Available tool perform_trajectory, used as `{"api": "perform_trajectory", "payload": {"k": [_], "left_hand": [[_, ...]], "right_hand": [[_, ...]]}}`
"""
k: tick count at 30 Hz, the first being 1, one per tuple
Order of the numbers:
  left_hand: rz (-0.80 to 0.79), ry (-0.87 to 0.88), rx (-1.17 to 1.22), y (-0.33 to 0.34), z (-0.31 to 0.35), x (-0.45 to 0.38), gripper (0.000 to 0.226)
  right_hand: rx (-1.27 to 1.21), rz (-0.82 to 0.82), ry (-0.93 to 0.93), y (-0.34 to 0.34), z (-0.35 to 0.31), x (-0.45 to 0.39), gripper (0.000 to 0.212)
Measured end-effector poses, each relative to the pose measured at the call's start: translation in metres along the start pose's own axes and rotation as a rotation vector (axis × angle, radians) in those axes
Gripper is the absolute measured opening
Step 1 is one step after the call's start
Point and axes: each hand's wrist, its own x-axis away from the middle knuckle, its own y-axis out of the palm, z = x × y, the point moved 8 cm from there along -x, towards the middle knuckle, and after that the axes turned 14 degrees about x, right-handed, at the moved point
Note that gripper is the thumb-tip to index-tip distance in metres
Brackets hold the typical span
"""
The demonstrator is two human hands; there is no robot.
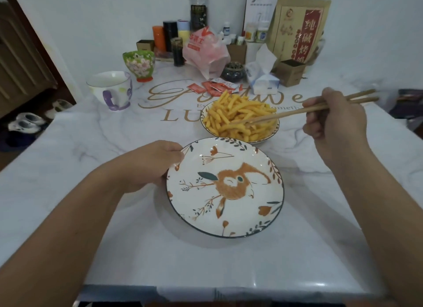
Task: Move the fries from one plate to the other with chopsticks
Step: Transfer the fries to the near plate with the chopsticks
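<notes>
A white mug (109, 89) with a purple handle stands far left on the marble table (91, 146), a green floral cup (139, 64) just behind it. Red sauce packets (215, 87) lie mid-table near a tissue pack (263, 80). A pink plastic bag (206, 53), bottles and a brown paper bag (297, 30) line the far wall.
</notes>
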Motion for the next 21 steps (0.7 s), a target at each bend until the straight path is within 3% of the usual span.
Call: {"api": "perform_trajectory", "payload": {"k": [4, 8, 15, 21], "left_hand": [[0.096, 0.044, 0.095, -0.001, -0.005, 0.000, 0.031], [0.205, 0.098, 0.011, 0.003, -0.003, -0.003, 0.033], [0.211, 0.133, 0.085, 0.008, -0.001, -0.002, 0.034], [0.196, 0.141, 0.145, 0.021, 0.003, 0.004, 0.031]], "right_hand": [[-0.071, -0.002, 0.058, -0.004, 0.009, -0.004, 0.047], [-0.117, -0.010, 0.087, -0.009, 0.016, -0.007, 0.043], [-0.111, -0.081, 0.082, -0.028, 0.011, 0.004, 0.051], [0.024, -0.296, 0.012, -0.022, 0.019, 0.032, 0.051]]}}
